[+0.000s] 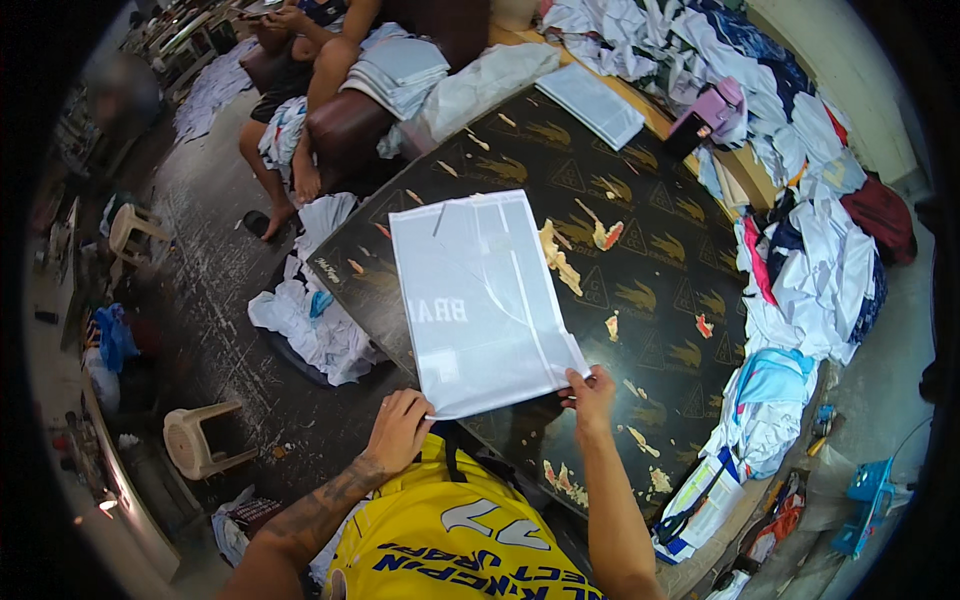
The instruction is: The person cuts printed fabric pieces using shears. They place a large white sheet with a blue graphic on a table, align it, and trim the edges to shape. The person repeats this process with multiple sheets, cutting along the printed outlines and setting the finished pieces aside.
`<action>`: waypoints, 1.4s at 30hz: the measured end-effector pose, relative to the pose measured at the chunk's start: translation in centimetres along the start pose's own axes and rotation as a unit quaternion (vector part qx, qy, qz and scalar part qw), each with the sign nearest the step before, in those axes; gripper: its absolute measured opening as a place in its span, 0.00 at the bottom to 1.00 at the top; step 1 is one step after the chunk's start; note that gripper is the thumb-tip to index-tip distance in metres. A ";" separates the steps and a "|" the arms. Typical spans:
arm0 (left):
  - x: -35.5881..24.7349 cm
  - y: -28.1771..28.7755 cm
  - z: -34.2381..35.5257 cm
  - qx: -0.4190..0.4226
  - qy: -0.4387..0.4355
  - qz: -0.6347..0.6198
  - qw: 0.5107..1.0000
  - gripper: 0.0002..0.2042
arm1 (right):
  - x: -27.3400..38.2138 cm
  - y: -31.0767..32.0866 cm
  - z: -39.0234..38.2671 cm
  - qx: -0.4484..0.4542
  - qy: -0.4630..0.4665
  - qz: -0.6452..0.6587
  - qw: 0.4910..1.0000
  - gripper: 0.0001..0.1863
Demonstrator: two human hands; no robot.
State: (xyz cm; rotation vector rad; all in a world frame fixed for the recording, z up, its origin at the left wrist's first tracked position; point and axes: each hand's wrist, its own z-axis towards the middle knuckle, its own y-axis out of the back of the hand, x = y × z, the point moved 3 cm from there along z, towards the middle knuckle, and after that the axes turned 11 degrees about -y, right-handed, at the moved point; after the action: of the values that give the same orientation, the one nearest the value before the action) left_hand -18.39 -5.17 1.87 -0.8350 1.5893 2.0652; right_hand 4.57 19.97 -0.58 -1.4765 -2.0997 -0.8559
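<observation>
A thin white folded garment (480, 300), a flat rectangle with a diagonal seam and faint pale print showing through, lies on the dark board tabletop (650, 290) in front of me. My left hand (400, 428) grips its near left corner, fingers curled at the edge. At the near right corner, my right hand (590, 395) pinches the edge between thumb and fingers. The near edge reaches the table's front side, close to my body.
Torn yellowish scraps (562, 262) dot the board. Another flat white folded piece (590, 105) lies at its far edge, near a purple object (715, 110). Heaped clothes (800, 270) line the right side. A seated person (330, 60) is beyond; a plastic stool (200, 440) stands left.
</observation>
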 end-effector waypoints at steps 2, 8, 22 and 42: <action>-0.9 2.9 1.0 -0.110 -0.007 -0.083 0.990 0.07 | 3.2 -0.1 -1.9 0.069 0.108 0.032 0.991 0.09; 8.8 7.3 8.5 -0.236 0.184 -0.157 0.941 0.09 | 14.1 -6.6 0.1 0.124 0.224 -0.146 0.956 0.15; 12.6 3.4 16.3 0.063 0.194 0.095 0.974 0.19 | 10.1 -15.2 7.4 -0.202 0.308 -0.327 0.871 0.18; 24.3 -4.2 81.2 -0.065 -0.038 0.155 0.985 0.16 | 43.7 -12.3 39.0 -0.353 0.190 -0.142 0.905 0.18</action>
State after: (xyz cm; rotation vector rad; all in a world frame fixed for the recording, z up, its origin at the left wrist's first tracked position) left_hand -51.03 72.99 -3.34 -0.5701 1.6433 2.4087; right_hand -21.73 73.69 -2.74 -1.1540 -1.8005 -1.9976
